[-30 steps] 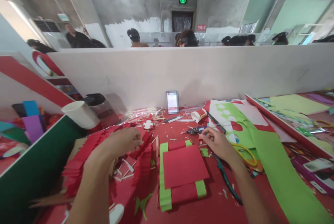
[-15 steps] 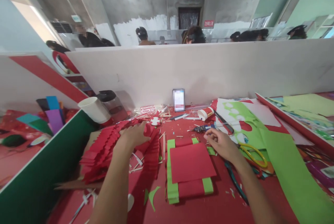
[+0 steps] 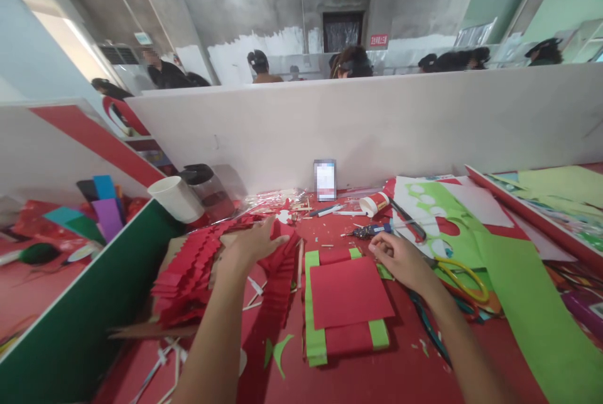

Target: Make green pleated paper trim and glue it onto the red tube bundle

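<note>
My left hand (image 3: 254,242) reaches over a heap of pleated red crepe paper (image 3: 188,278), fingers spread, on the paper's right part. Its fingertips lie near a small white cut-out (image 3: 284,215). My right hand (image 3: 393,253) is loosely curled beside the upper right corner of a red paper square (image 3: 348,294); its fingertips are too small to show whether anything is between them. The square lies on a red panel with bright green edge strips (image 3: 315,344). Just beyond my right hand is a dark tool with a blue part (image 3: 370,231).
Yellow-handled scissors (image 3: 461,278) and green sheets (image 3: 522,291) lie at the right. A phone (image 3: 325,180) leans on the white partition (image 3: 273,134). A white cup (image 3: 174,198) stands by the green divider (image 3: 94,291). Other people are beyond the partition.
My left hand has shifted slightly right over the crepe paper, and the paper beneath it has moved right too. My right hand stays curled in place. The view has turned a little.
</note>
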Available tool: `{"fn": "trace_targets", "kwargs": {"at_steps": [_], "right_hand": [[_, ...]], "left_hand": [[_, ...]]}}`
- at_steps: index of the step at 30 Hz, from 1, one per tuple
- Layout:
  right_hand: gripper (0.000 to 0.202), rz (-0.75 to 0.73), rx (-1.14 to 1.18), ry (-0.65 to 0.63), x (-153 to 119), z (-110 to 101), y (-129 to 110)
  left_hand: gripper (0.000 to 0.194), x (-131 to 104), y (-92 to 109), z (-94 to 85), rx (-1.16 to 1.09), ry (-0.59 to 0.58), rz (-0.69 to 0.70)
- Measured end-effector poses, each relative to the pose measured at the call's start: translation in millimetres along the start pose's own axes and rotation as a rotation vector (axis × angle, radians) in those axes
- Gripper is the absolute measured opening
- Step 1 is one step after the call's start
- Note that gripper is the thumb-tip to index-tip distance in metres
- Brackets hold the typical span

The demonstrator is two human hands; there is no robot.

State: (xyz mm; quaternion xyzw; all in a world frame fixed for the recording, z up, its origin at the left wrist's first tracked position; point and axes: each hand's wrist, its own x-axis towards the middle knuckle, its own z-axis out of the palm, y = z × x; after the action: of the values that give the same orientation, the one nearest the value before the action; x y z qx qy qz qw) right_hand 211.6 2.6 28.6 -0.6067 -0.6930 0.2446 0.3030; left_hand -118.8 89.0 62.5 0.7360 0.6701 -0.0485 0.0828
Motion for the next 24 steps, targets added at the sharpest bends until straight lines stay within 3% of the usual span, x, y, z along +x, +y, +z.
{"fn": "trace_targets", "kwargs": {"at_steps": [3,8,13,19,24], "right_hand": [[0.025,-0.014,-0.008,0.001,0.7,1.5,0.4],[0.023,-0.023,0.014,-0.012,2.5,4.0,2.6],[0.022,0.012,0.088,-0.099,-0.8,4.0,2.8],[0.019,0.015,0.168,-0.221,-5.7,1.7,-2.3],[0.02,-0.002,0.192,-0.241,-5.8,0.4,-1.3]], "left_hand": [[0.062,-3.3,12.0,1.8,0.005,0.001,0.039],[0.044,-11.2,32.4,-5.1,0.135,0.292,0.177],[0.03,-8.8,55.3,5.8,0.112,0.037,0.147],[0.028,1.5,63.5,30.1,0.095,-0.015,0.136],[0.033,6.6,58.4,32.3,0.053,-0.044,0.141]]}}
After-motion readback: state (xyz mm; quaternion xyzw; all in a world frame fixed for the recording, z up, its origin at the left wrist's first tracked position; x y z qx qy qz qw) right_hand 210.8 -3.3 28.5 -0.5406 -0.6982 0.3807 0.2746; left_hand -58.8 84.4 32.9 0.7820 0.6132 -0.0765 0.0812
